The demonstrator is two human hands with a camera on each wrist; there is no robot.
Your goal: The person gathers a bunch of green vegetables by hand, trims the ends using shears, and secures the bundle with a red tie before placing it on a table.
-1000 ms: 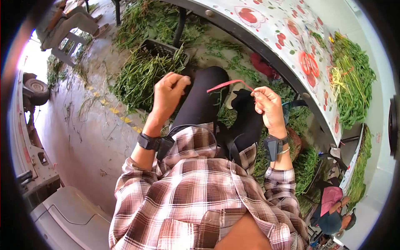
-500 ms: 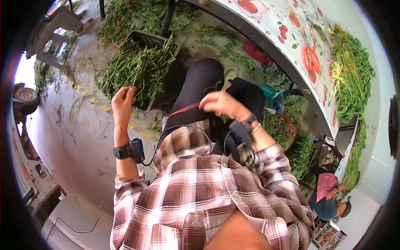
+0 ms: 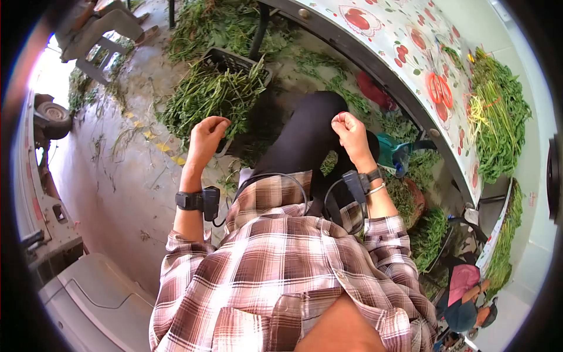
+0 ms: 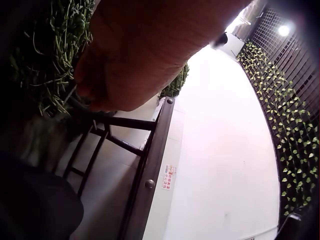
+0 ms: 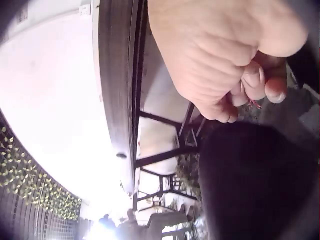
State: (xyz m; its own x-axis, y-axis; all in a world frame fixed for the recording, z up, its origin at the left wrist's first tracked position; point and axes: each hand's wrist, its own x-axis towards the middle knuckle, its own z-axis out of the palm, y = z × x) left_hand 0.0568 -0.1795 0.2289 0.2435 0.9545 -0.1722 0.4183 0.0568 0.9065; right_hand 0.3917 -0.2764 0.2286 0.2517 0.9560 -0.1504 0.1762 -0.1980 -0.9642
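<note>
My right hand (image 3: 353,139) is raised over the dark-trousered thigh (image 3: 305,129), thumb and index fingertips together. In the right wrist view, a bit of thin red tie (image 5: 255,104) shows between its curled fingers; the rest of the tie is hidden. My left hand (image 3: 205,142) is held up at the near edge of a heap of cut leafy greens (image 3: 205,100). Its fingers are bent with thumb and index tip close together, and I cannot tell whether they pinch anything. The greens are piled in and over a black plastic crate (image 3: 261,73) on the floor.
A table with a cherry-print cloth (image 3: 404,35) carries red-handled scissors (image 3: 440,91) and bundled greens (image 3: 498,111). More greens (image 3: 217,26) lie on the floor. A teal bag (image 3: 392,154) is by the table leg. Another person (image 3: 466,296) sits at lower right.
The red tie, earlier stretching from my right hand, no longer shows in the head view. My right hand swung left toward the lap, then back right; my left hand moved down and left, then partly back.
</note>
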